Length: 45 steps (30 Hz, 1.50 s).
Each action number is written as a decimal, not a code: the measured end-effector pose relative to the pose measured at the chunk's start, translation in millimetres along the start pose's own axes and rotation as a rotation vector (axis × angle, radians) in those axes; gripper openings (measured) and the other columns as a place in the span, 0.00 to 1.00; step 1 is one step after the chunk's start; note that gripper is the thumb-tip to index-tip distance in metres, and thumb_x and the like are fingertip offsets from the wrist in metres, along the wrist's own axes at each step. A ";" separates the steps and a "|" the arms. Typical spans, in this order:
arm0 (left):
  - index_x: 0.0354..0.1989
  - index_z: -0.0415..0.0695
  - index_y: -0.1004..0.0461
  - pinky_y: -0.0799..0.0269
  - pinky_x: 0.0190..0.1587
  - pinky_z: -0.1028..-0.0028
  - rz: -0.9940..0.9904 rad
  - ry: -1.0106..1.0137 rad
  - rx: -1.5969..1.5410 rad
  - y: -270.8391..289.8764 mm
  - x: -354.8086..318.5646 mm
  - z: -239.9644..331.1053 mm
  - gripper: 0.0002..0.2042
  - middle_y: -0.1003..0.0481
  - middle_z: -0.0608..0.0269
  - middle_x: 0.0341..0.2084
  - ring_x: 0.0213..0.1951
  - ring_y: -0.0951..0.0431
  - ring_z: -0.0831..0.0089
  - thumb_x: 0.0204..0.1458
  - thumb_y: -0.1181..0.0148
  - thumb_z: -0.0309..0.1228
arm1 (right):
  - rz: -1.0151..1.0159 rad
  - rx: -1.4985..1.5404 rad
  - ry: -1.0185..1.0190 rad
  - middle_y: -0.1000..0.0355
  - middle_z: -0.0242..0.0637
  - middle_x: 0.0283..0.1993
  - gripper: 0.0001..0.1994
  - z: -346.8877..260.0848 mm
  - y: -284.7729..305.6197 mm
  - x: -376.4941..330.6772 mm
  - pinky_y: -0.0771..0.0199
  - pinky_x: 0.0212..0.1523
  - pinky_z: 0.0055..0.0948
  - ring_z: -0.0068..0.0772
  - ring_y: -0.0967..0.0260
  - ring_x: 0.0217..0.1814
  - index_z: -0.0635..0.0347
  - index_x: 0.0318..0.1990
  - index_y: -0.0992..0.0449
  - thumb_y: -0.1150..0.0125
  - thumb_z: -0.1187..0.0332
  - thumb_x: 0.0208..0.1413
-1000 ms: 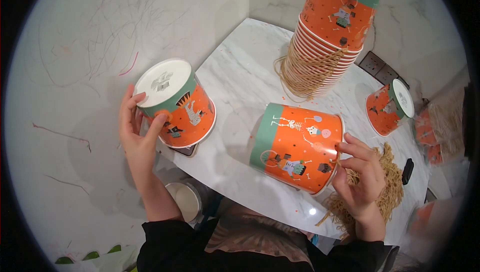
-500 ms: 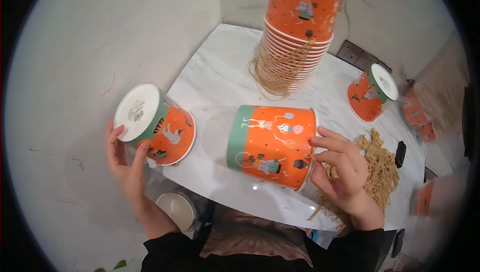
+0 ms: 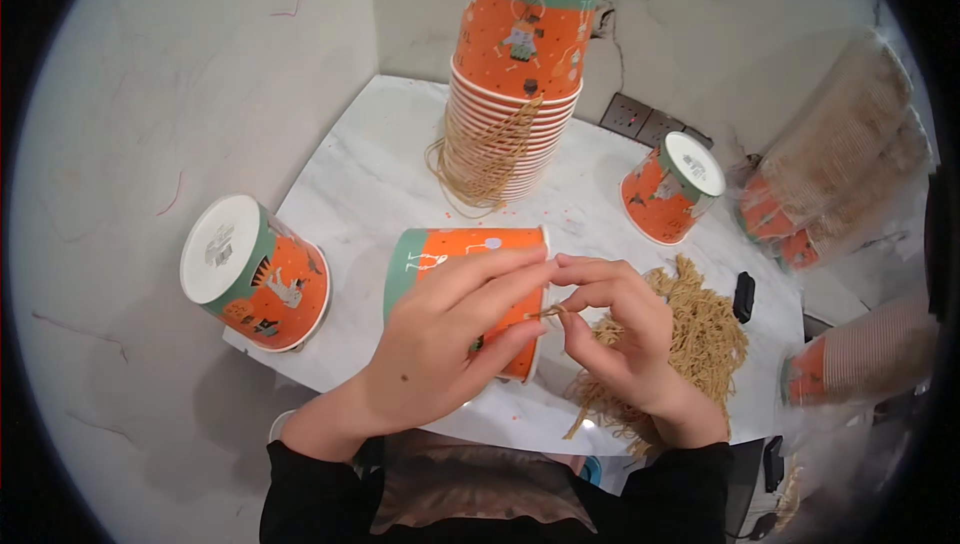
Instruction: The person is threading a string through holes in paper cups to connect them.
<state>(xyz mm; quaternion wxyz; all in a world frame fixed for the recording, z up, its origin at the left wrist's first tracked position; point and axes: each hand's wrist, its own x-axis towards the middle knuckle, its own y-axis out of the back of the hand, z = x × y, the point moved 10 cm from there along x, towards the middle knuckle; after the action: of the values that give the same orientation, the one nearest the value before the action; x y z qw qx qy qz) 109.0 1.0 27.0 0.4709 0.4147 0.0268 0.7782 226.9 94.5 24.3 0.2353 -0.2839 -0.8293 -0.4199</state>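
Note:
An orange and green paper bucket [image 3: 412,254] with cartoon figures lies on its side on the table, its rim toward the right. My left hand [image 3: 440,329] is laid over it, fingers stretched toward the rim and thumb apart from them, hiding much of its print. At the rim, my right hand [image 3: 620,334] pinches a short tan string [image 3: 548,313], which passes close to my left thumb. Beneath and beside my right wrist is a heap of tan strings [image 3: 700,329]. A second bucket [image 3: 285,289] stands upside down at the table's left edge.
A tall stack of nested buckets [image 3: 510,134], with tan strings [image 3: 480,159] draped on it, rises at the back. Another inverted bucket [image 3: 668,194] stands at the back right, near wall sockets [image 3: 645,122]. A black object [image 3: 744,297] lies right of the heap. Wrapped stacks [image 3: 830,164] are farther right.
My left hand has let go of the left inverted bucket and come across to the lying bucket's rim, meeting my right hand there. The whole view has shifted.

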 end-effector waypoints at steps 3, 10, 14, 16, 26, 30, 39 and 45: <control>0.53 0.40 0.21 0.23 0.42 0.70 -0.090 -0.054 -0.053 -18.3 13.6 -3.0 0.17 0.21 0.57 0.49 0.38 0.20 0.67 0.53 0.34 0.22 | -0.001 0.001 -0.021 0.23 0.46 0.50 0.10 4.2 5.4 0.3 0.23 0.51 0.35 0.46 0.23 0.54 0.65 0.40 0.24 0.33 0.81 0.50; 0.40 0.41 0.18 0.29 0.29 0.73 -0.202 0.155 -0.158 -37.8 30.4 -32.7 0.09 0.19 0.61 0.34 0.24 0.26 0.75 0.51 0.31 0.25 | 0.006 0.102 -0.204 0.30 0.42 0.51 0.07 33.1 11.8 -2.2 0.29 0.54 0.31 0.37 0.29 0.54 0.64 0.40 0.23 0.34 0.77 0.56; 0.36 0.42 0.18 0.30 0.28 0.74 -0.353 0.355 -0.248 -50.9 34.4 -53.4 0.07 0.21 0.64 0.23 0.21 0.26 0.75 0.49 0.29 0.29 | -0.040 0.311 -0.312 0.34 0.38 0.54 0.05 49.5 6.4 -5.8 0.31 0.58 0.30 0.30 0.32 0.57 0.64 0.42 0.23 0.35 0.74 0.60; 0.35 0.42 0.17 0.30 0.28 0.73 -0.407 0.293 -0.188 -48.3 44.1 -45.8 0.08 0.21 0.64 0.21 0.21 0.24 0.74 0.49 0.29 0.30 | -0.039 0.458 -0.401 0.34 0.37 0.54 0.05 54.4 3.3 -8.1 0.31 0.59 0.30 0.27 0.32 0.58 0.63 0.41 0.23 0.35 0.74 0.61; 0.34 0.36 0.19 0.33 0.26 0.83 -0.610 0.377 -0.222 -54.7 55.5 -38.5 0.04 0.21 0.68 0.24 0.24 0.27 0.88 0.54 0.32 0.24 | -0.096 0.591 -0.441 0.34 0.35 0.56 0.03 69.7 -5.0 -11.8 0.33 0.62 0.30 0.24 0.33 0.58 0.61 0.38 0.21 0.34 0.73 0.59; 0.34 0.36 0.20 0.33 0.26 0.84 -0.640 0.373 -0.270 -56.5 55.7 -44.5 0.04 0.22 0.70 0.24 0.25 0.26 0.89 0.55 0.33 0.24 | -0.085 0.553 -0.470 0.33 0.34 0.56 0.03 75.0 -5.6 -13.2 0.33 0.62 0.30 0.24 0.33 0.57 0.60 0.37 0.20 0.33 0.73 0.58; 0.34 0.39 0.22 0.37 0.27 0.82 -0.608 0.198 -0.145 -59.9 58.3 -43.6 0.04 0.28 0.73 0.24 0.25 0.32 0.87 0.54 0.32 0.24 | -0.069 0.737 -0.568 0.32 0.34 0.54 0.02 84.6 -14.2 -14.4 0.29 0.58 0.29 0.22 0.31 0.54 0.62 0.39 0.22 0.37 0.74 0.62; 0.33 0.39 0.23 0.37 0.28 0.81 -0.585 0.252 -0.180 -59.5 60.9 -46.7 0.06 0.30 0.72 0.23 0.26 0.33 0.86 0.53 0.31 0.25 | -0.047 0.849 -0.548 0.30 0.34 0.51 0.02 82.9 -16.0 -13.3 0.29 0.57 0.31 0.24 0.31 0.53 0.61 0.41 0.26 0.42 0.74 0.64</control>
<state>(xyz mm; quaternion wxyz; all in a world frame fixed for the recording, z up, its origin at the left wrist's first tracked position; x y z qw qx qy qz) 107.1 96.4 8.4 0.7024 0.2466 0.1337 0.6542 213.3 151.9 -37.6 0.0942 -0.2443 -0.9643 0.0393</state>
